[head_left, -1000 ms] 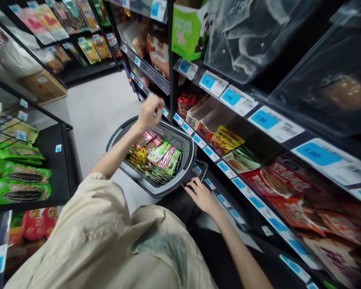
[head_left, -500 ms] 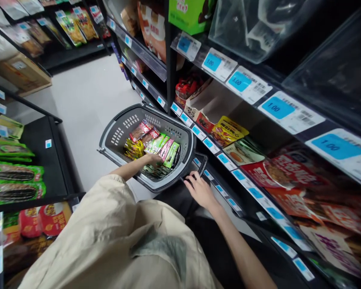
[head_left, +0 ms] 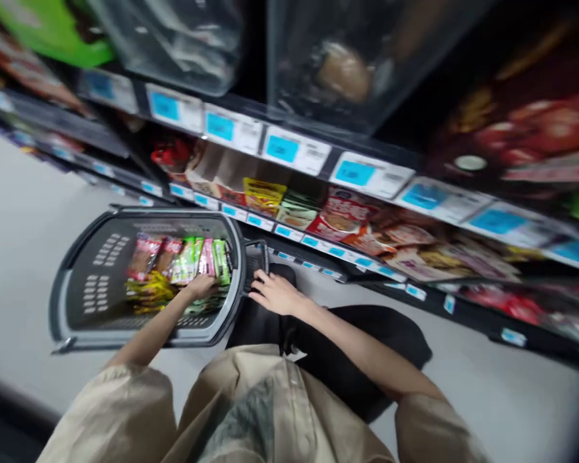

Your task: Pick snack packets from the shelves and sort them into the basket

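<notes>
Black store shelves (head_left: 139, 148) run across the upper part of the view, their top edge carrying eight white-and-blue price labels (head_left: 294, 149), some blurred, over a strip of pale floor (head_left: 19, 186). One row below sit one yellow packet (head_left: 263, 195), one pale green packet (head_left: 296, 209) and several red-orange bags (head_left: 342, 212) that overlap too much to count. Between the person and the shelves, toward the left, is one shopping basket (head_left: 62, 296), light grey at the rim, dark grey within, its walls pierced by rows of small slots. Inside it lie two red packets (head_left: 142, 255) side by side, two or so green-and-white ones (head_left: 187, 260), one pink packet (head_left: 206, 257) and, by the right end, one bright green packet (head_left: 221, 260); a heap of yellow sachets (head_left: 152, 289) and dark green sachets (head_left: 205, 303) fill the near side, beyond counting. Two hands are in view. With the forearm slanting in over the near rim, the left hand (head_left: 203, 284) dips among the packets, knuckles up; whether its fingers pinch anything, I cannot tell. Beside the basket's right end, the right hand (head_left: 276, 294) lies palm down, fingers loosely bent and slightly spread, tips at the dark handle (head_left: 266, 254); whether they hook it is unclear.
</notes>
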Action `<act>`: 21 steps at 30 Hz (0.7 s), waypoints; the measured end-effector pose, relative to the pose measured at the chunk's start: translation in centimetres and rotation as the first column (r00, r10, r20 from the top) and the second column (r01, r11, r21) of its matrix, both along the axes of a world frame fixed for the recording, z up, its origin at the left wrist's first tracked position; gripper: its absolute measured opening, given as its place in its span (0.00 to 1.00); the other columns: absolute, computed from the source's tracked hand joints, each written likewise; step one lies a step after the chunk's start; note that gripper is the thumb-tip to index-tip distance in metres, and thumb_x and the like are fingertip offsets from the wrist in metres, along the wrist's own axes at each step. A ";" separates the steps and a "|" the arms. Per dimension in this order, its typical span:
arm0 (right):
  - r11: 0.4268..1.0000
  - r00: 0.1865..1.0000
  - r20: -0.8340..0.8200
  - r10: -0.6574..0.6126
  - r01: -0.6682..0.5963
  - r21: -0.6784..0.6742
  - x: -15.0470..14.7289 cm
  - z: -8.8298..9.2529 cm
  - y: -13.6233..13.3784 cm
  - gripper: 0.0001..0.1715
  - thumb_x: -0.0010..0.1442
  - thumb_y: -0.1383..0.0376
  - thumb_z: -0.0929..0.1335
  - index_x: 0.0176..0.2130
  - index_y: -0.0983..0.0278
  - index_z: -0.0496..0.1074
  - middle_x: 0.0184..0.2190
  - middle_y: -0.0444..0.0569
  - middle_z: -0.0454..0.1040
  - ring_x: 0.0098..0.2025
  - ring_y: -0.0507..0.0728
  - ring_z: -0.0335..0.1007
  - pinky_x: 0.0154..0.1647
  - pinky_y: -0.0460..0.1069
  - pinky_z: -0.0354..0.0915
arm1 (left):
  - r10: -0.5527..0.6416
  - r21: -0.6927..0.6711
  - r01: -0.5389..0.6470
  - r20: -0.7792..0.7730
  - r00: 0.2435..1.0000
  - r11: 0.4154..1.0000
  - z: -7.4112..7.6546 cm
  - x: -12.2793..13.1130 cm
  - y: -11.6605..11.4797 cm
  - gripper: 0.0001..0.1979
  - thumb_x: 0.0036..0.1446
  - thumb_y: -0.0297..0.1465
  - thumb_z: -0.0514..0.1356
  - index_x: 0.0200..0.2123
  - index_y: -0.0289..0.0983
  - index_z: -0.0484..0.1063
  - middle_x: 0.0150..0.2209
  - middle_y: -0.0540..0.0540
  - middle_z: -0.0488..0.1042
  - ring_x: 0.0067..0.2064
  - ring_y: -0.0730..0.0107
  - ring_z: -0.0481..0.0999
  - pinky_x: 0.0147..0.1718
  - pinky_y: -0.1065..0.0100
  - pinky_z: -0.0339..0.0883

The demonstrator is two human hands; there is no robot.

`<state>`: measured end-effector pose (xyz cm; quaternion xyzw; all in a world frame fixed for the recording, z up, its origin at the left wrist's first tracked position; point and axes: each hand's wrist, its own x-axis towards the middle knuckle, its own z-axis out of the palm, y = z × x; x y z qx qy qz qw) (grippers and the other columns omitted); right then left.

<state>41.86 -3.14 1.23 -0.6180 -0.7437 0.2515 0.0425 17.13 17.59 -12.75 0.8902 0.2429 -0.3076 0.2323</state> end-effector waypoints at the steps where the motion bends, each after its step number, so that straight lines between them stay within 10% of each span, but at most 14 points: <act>1: 1.000 1.000 -0.002 -0.013 0.013 0.010 0.0 -0.1 0.0 0.27 0.76 0.50 0.57 0.54 0.63 0.75 0.62 0.58 0.68 0.48 0.60 0.77 0.53 0.57 0.73 | -0.020 0.016 0.021 -0.013 1.000 1.000 0.1 0.2 0.1 0.08 0.60 0.30 0.61 0.38 0.39 0.81 0.42 0.38 0.83 0.48 0.53 0.82 0.47 0.65 0.69; 9: 0.996 0.995 0.073 -0.072 0.068 0.060 -0.9 -0.5 -0.7 0.28 0.77 0.51 0.56 0.62 0.61 0.71 0.76 0.54 0.54 0.54 0.65 0.78 0.53 0.61 0.76 | -0.124 0.121 0.127 -0.032 0.992 0.985 1.2 1.2 1.7 0.11 0.59 0.25 0.58 0.42 0.37 0.80 0.45 0.35 0.83 0.49 0.52 0.84 0.46 0.64 0.72; 21: 0.993 0.996 0.031 -0.087 0.085 0.082 -1.0 -1.3 -0.4 0.27 0.78 0.53 0.54 0.58 0.61 0.74 0.71 0.56 0.61 0.44 0.57 0.80 0.47 0.54 0.75 | -0.114 0.205 0.073 0.196 0.974 0.976 3.6 1.4 4.2 0.17 0.63 0.25 0.50 0.53 0.37 0.68 0.48 0.32 0.81 0.50 0.50 0.83 0.48 0.59 0.73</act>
